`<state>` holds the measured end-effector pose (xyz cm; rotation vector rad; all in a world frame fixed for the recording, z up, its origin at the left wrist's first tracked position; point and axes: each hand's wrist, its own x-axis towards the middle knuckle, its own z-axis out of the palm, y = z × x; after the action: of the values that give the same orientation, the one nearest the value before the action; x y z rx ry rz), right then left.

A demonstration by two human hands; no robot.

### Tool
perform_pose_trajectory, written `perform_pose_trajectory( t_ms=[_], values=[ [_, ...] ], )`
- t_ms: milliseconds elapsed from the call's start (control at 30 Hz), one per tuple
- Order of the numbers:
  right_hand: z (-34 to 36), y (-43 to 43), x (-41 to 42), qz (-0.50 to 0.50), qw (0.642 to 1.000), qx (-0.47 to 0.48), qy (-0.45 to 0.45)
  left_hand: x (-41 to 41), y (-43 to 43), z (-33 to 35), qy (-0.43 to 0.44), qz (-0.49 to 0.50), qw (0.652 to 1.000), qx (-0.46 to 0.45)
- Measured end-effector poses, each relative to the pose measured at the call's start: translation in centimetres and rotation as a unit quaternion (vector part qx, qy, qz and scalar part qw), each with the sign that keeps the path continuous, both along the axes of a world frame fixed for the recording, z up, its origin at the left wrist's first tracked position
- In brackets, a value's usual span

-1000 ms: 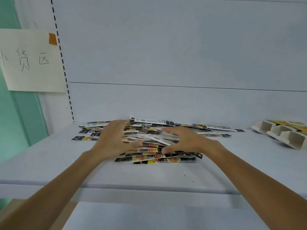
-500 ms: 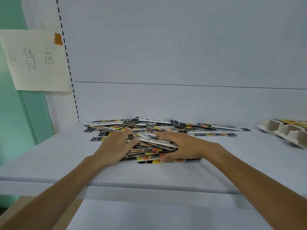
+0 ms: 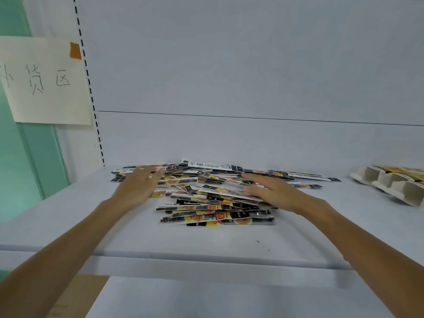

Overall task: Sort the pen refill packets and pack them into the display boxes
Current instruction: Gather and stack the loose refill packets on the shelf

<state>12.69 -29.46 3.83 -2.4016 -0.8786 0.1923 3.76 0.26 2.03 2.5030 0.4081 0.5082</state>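
A loose heap of long, narrow pen refill packets [image 3: 213,203], printed black, yellow and white, lies in the middle of a white shelf [image 3: 206,244]. My left hand [image 3: 140,187] lies flat on the heap's left side with its fingers stretched out. On the right side my right hand [image 3: 270,191] rests with straight fingers on the packets. Neither hand grips a packet. Cardboard display boxes [image 3: 394,184] with several open compartments lie at the right edge of the shelf.
The shelf's white back panel [image 3: 229,88] rises right behind the heap. A handwritten paper note [image 3: 43,81] is taped to the upright at the left, beside a green wall. The shelf's front edge runs below my forearms.
Both hands have opened from curled to flat and slid apart and farther back over the heap. The packets are spread a little wider.
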Motion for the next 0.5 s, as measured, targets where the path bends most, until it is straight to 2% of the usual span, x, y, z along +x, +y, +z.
perform_pose_trajectory(
  t_ms=[200, 333, 433, 500],
  values=[
    [-1.8, 0.1, 0.6, -0.023, 0.998, -0.039, 0.044, 0.5, 3.9, -2.4, 0.104, -0.008, 0.994, 0.043],
    [-1.5, 0.4, 0.6, -0.026, 0.998, -0.020, 0.049, 1.7, 3.4, -2.4, 0.174, 0.008, 0.974, 0.144],
    [-1.3, 1.2, 0.6, -0.015, 0.999, -0.009, 0.047, 2.4, 2.9, -2.4, 0.183, -0.033, 0.969, 0.161],
    [-1.5, 2.0, 0.5, 0.000, 1.000, -0.019, 0.018, 2.6, 2.4, -2.4, 0.153, -0.074, 0.973, 0.153]
  ],
)
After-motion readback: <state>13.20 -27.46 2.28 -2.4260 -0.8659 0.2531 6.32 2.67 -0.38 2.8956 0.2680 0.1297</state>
